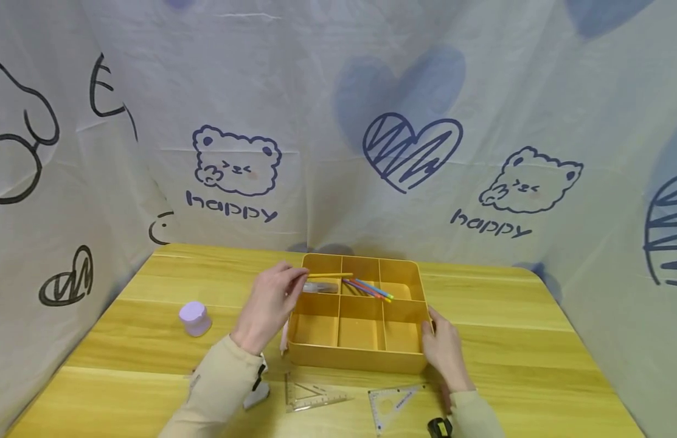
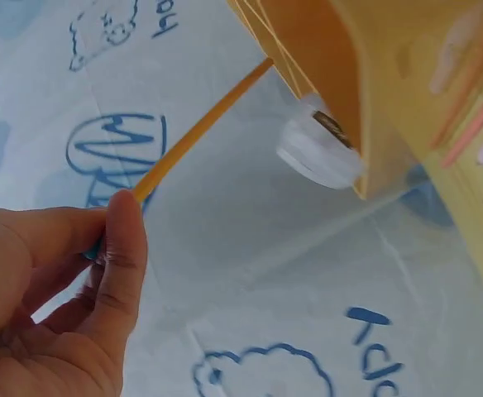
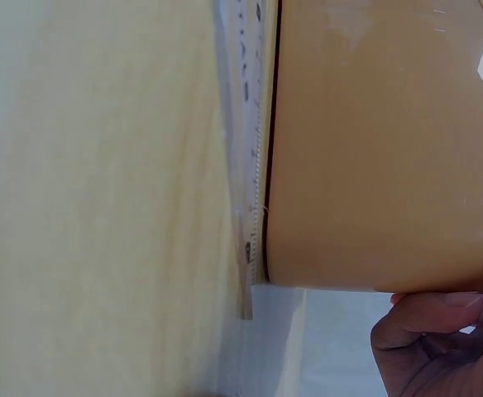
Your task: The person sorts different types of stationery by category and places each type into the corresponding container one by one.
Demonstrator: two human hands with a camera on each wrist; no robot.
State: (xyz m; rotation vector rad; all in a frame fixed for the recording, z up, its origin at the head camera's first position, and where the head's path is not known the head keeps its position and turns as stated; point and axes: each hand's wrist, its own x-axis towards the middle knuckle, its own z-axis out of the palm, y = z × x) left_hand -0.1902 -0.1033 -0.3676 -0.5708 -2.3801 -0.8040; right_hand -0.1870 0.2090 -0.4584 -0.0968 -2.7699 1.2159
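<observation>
My left hand (image 1: 269,304) pinches a thin yellow pencil (image 1: 329,275) near one end and holds it level over the back of a yellow divided box (image 1: 357,359). In the left wrist view the pencil (image 2: 204,128) points away from the thumb and fingertips, with a blue-green bit showing by the fingers. Several coloured pencils (image 1: 368,288) lean in the box's back middle compartment. A clear plastic item (image 1: 320,287) lies in the back left one. My right hand (image 1: 444,347) grips the box's right wall; its curled fingers (image 3: 428,318) touch the outside in the right wrist view.
Left of the box stands a lilac round container (image 1: 194,318). Pink pens (image 1: 284,339) lie along its left side. In front are two clear set squares (image 1: 311,398) (image 1: 390,404), a white object (image 1: 256,395) partly behind the left sleeve, and a black tape measure (image 1: 440,427).
</observation>
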